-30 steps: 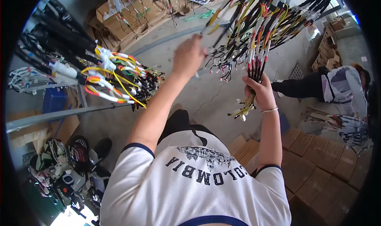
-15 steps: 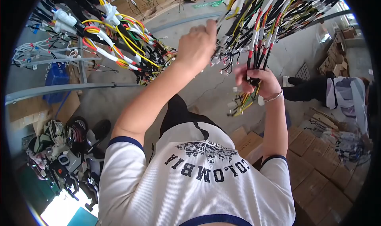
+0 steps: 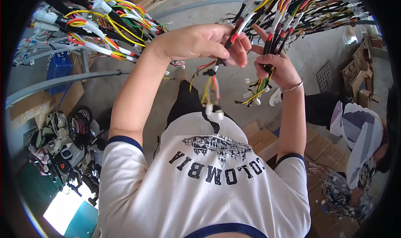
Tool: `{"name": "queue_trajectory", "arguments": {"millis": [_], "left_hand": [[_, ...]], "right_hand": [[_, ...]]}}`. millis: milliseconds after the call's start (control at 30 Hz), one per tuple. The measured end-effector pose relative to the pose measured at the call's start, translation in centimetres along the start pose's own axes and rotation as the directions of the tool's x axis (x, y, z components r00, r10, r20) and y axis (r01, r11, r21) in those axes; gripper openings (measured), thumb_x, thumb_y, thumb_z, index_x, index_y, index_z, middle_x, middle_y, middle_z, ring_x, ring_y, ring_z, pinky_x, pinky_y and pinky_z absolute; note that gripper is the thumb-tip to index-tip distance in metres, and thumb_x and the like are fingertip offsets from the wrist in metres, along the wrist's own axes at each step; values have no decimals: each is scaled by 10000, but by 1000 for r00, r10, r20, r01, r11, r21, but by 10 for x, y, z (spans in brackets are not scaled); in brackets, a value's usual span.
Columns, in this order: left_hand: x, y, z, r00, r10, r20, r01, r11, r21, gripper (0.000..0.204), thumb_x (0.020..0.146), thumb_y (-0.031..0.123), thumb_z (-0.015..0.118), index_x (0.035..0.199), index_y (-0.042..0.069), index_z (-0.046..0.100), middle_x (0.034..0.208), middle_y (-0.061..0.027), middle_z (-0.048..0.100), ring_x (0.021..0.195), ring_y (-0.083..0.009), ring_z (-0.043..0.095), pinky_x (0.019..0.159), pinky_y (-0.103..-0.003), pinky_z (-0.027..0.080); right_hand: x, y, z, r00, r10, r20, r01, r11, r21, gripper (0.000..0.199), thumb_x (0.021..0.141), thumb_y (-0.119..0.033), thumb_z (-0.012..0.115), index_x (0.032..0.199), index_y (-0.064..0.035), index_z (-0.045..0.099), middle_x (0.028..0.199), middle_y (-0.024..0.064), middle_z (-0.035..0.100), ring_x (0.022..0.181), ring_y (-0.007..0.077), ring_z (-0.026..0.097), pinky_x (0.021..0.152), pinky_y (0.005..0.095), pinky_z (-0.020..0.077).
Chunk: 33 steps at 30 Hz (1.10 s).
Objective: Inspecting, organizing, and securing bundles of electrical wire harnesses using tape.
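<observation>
My left hand [image 3: 190, 42] pinches one wire harness [image 3: 245, 22] between thumb and fingers, around its dark sleeve. That harness's lower end dangles below the hand, with yellow and red wires and white connectors [image 3: 214, 112] hanging in front of my shirt. To its right, my right hand [image 3: 280, 68] is closed around several black-sleeved harnesses [image 3: 273, 39]. Their yellow and green wire ends [image 3: 260, 92] with small white plugs stick out below the fist. The upper parts of the harnesses run up past the top edge.
Many more harnesses hang at upper left [image 3: 90, 27] and upper right [image 3: 330, 16]. A grey metal rail [image 3: 67, 87] crosses at left, near a blue bin [image 3: 59, 71]. Cardboard boxes [image 3: 330, 154] stand at lower right. Another person [image 3: 357, 129] is at the right beside a wire heap [image 3: 346, 192].
My left hand has come down and right, and now holds a harness whose connectors hang below it. My right hand has stayed on its bundle. The other person has bent toward the wire heap.
</observation>
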State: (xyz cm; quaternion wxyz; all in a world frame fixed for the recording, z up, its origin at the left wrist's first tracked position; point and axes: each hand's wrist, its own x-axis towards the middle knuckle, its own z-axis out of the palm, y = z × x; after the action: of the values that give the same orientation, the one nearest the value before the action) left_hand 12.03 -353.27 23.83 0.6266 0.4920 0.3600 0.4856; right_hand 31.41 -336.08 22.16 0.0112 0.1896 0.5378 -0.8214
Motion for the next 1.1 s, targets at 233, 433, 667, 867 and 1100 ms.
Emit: {"name": "queue_trajectory", "arguments": {"millis": [233,433,667,867,1100], "left_hand": [[18,0,4,945,-263,-195,285,954,92,275,945,249,568,1066,10,633,1052,-106,685,928,-156,665,787,-272,531],[21,-7,4,936,-291,-199,302,953,28,313,943,303,572,1055,17,630,1083,-146,675,899,-215,695,780,-314,561],[22,-10,12,951,-253,-177,249,967,-46,313,946,283,568,1075,1,612,1077,-166,670,892,-252,699,776,-333,570],[21,-8,14,962,-230,-144,218,971,-95,281,949,263,567,1072,16,622,1053,-146,681,887,-226,699,809,-335,568],[17,3,8,957,-259,-129,227,948,-221,297,934,264,600,1070,1,618,1039,-163,682,818,-176,692,640,-238,544]], "right_hand": [[-2,-2,-11,998,-5,70,2,999,37,835,762,9,511,1512,-101,162,1232,226,582,498,130,468,491,270,409],[-7,-1,-10,998,1,66,-4,999,37,819,762,0,512,1506,-97,184,1241,220,582,486,124,457,479,270,398],[-12,5,-7,998,-27,55,27,1000,0,768,758,-46,519,1482,-64,263,1209,188,606,463,113,464,455,258,390],[-16,4,-8,992,-61,110,66,997,-39,764,732,-109,531,1456,-18,304,1175,169,630,428,100,466,401,235,368],[-19,-3,-17,960,3,279,-3,1000,2,756,756,-107,494,1466,-19,252,1194,195,610,384,46,378,357,191,306]]}}
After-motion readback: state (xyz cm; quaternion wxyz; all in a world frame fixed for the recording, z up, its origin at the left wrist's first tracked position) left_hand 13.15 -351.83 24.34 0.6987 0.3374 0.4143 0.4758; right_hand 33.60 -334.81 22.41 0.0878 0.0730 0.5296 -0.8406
